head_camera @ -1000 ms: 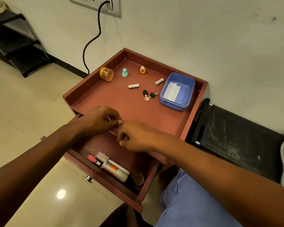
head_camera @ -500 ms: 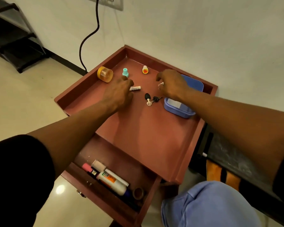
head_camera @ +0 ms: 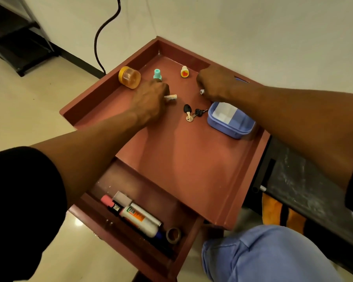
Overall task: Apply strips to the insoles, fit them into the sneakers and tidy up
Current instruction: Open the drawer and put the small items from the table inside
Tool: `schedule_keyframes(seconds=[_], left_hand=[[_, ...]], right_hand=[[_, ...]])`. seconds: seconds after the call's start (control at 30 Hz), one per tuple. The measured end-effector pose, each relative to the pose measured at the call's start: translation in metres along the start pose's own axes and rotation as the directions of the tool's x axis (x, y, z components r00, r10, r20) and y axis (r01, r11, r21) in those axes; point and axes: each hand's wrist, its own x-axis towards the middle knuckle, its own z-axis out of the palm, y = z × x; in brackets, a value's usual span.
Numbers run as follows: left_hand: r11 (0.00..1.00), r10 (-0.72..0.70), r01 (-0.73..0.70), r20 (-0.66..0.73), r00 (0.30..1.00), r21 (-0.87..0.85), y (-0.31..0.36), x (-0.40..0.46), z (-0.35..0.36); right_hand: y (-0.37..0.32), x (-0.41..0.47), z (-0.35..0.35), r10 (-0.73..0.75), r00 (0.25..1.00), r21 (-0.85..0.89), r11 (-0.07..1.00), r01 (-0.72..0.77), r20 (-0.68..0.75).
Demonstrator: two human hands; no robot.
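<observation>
White cylinders: left hand pinches one small battery mid-worktop; right hand curls round another. Lift both cleanly, then drop into open drawer.

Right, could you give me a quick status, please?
Left hand on one battery. Right hand on the other. Drawer open. Keys between.

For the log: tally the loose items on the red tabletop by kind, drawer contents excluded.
Batteries: 2, one under the left hand, one under the right hand
Small stamps: 2, teal and white-orange
Orange jar: 1
Key bunch: 1
Blue container: 1
Total: 7
</observation>
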Motion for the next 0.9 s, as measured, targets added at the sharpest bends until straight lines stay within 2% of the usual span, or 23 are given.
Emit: schedule_keyframes(seconds=[0.2, 0.37, 0.47, 0.6, 0.73, 0.9], left_hand=[[0.992, 0.074, -0.073, 0.004, 0.997, -0.1, -0.006, -0.041, -0.031], [0.972, 0.164, -0.151, 0.055, 0.985, -0.181, -0.025, -0.118, -0.081], [0.96, 0.224, -0.19, 0.16, 0.961, -0.205, -0.041, -0.17, -0.105], [0.96, 0.247, -0.185, 0.321, 0.914, -0.211, -0.057, -0.215, -0.109], [0.99, 0.122, -0.071, 0.491, 0.862, -0.121, -0.071, -0.228, -0.084], [0.998, -0.038, -0.003, 0.626, 0.779, 0.063, -0.087, -0.223, -0.041]], right_hand=[[-0.032, -0.028, -0.03, 0.014, 0.982, 0.103, 0.995, 0.005, -0.187], [-0.086, -0.097, -0.06, 0.033, 0.974, 0.371, 0.927, 0.053, -0.223], [-0.123, -0.154, -0.07, -0.057, 0.996, 0.496, 0.864, 0.086, -0.074], [-0.171, -0.207, -0.06, -0.226, 0.97, 0.635, 0.763, 0.122, 0.085], [-0.218, -0.219, -0.021, -0.311, 0.908, 0.68, 0.732, 0.039, 0.282], [-0.248, -0.201, 0.031, -0.247, 0.864, 0.609, 0.789, -0.083, 0.438]])
